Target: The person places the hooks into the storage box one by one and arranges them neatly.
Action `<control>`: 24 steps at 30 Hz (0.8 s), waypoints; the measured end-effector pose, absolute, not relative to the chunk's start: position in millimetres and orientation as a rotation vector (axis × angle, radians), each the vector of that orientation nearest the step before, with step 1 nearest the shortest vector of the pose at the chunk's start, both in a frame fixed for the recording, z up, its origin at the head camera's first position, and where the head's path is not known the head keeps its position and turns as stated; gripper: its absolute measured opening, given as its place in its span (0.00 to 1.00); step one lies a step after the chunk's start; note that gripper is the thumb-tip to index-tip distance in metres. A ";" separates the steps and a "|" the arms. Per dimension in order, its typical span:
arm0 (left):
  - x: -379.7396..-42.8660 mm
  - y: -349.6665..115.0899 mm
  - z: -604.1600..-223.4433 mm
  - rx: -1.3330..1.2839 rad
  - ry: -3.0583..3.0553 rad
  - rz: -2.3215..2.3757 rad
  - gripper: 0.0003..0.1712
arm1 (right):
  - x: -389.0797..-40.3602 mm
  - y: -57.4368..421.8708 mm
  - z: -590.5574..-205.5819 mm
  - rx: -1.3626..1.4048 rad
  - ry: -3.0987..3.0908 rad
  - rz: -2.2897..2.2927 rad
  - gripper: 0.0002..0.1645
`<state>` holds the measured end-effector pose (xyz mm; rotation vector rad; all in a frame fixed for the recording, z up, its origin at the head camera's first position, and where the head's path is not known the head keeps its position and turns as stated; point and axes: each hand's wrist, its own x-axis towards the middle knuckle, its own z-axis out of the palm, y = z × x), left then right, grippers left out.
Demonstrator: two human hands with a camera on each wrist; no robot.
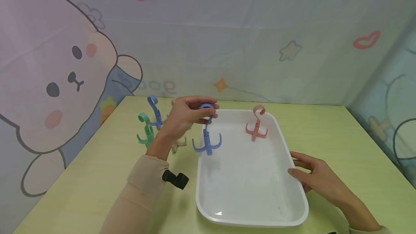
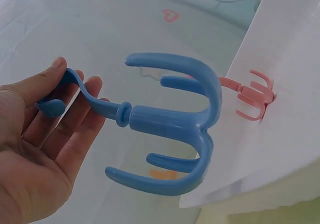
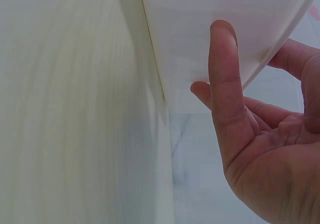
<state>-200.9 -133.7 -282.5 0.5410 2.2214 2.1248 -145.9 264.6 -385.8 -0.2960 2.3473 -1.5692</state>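
Note:
My left hand (image 1: 183,115) pinches the curved top of a blue four-pronged hanging hook (image 1: 207,142), holding it over the left rim of a white tray (image 1: 250,187). The prongs hang downward in the head view; up close, the left wrist view shows the blue hook (image 2: 167,124) clear of the tray. Inside the tray, near its far end, lies a pink hook (image 1: 256,131) of the same shape. At the tray's right side my right hand (image 1: 320,178) holds the rim, its thumb over the edge and its fingers (image 3: 226,79) against the outer wall.
Left of the tray, another blue hook (image 1: 157,116), a green hook (image 1: 148,133) and beige hook pieces (image 1: 177,143) stand on the pale yellow-green table (image 1: 74,190). My left hand and forearm partly hide them. A printed cloth (image 1: 208,46) hangs behind the table.

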 end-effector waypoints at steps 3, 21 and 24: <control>-204.2 -129.4 -283.0 0.552 2.222 2.114 0.18 | -146.0 264.6 -385.7 -0.298 2.349 -1.569 0.44; -220.4 -110.8 -273.8 0.581 2.204 2.104 0.17 | -145.6 264.7 -387.1 -0.306 2.352 -1.567 0.44; -221.7 -108.1 -274.2 0.572 2.197 2.104 0.18 | -145.3 264.8 -386.2 -0.312 2.353 -1.567 0.44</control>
